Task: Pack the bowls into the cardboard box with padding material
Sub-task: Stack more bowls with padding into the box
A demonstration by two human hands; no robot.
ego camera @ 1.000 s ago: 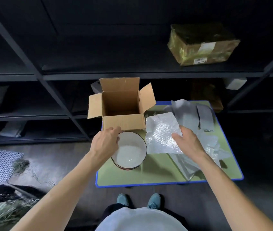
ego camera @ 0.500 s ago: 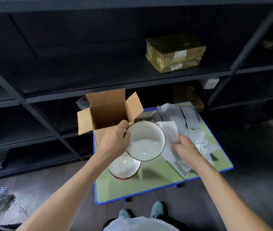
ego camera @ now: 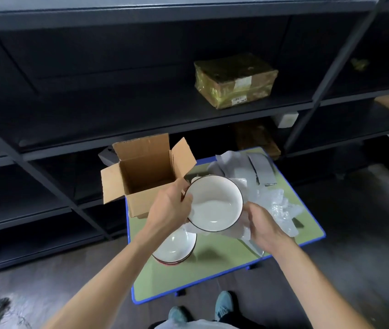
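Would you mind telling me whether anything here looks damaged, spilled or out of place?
Nothing stands out: the held bowl looks intact, the cardboard box stands upright and open, and the padding sheets lie loosely piled.

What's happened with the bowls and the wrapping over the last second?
The left hand took the top bowl off the stack of bowls and lifted it up and rightward. The right hand brought the bubble wrap sheet under it. The cardboard box stays open and empty, and the other padding stays on the table.
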